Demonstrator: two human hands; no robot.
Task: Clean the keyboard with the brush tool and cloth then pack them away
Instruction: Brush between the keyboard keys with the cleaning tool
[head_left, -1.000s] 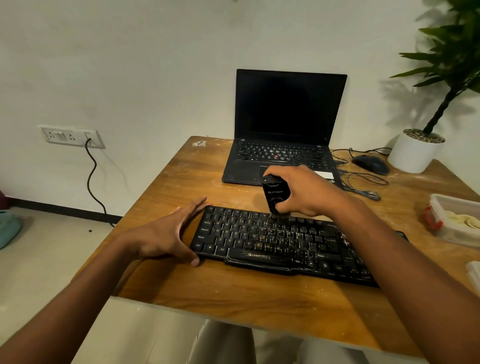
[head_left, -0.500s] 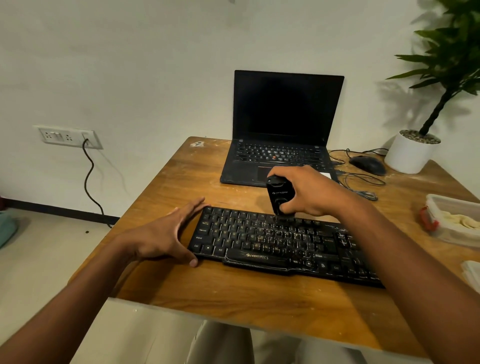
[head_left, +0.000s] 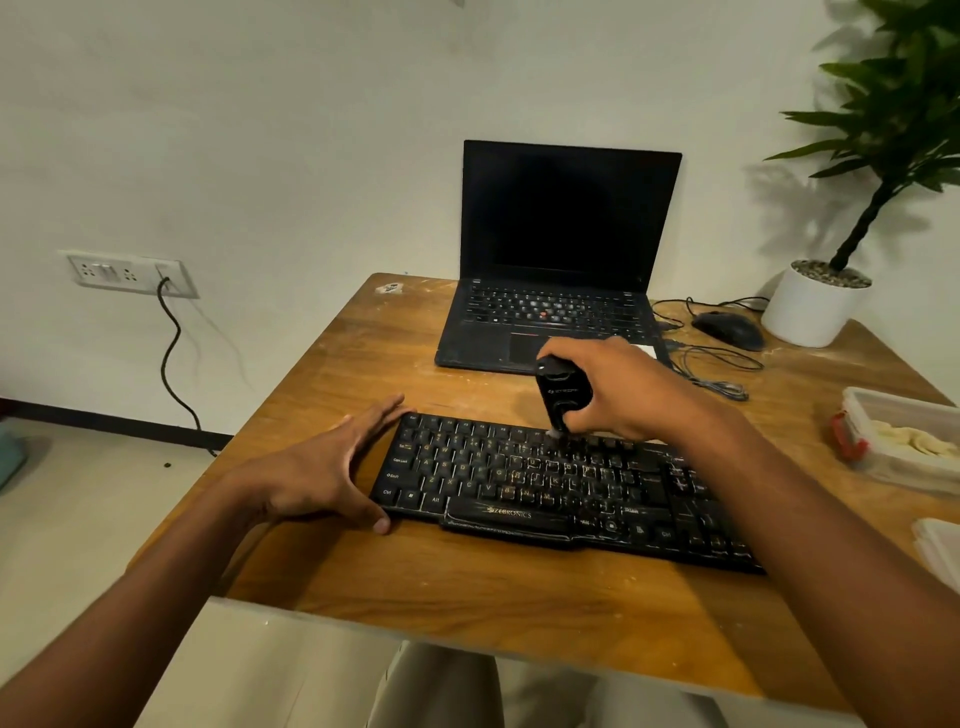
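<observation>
The black keyboard (head_left: 561, 488) lies flat on the wooden tabletop (head_left: 467, 587), set slightly askew, near the front edge. The right hand (head_left: 618, 389) grasps the black brush tool (head_left: 562, 395), fingers wrapped round its body; the tool stands nearly upright, and its pale bristle tip touches the top key rows around the middle of the keyboard. The left hand (head_left: 332, 467) is released, fingers straight and together, resting against the keyboard's left end with the thumb at the near corner. Behind the keyboard an open laptop (head_left: 561, 260) stands with a dark screen. To the right are a black mouse (head_left: 730, 330) with loose cables, a potted plant (head_left: 815, 306), and a clear plastic container (head_left: 904, 441) near the tabletop's right edge.
</observation>
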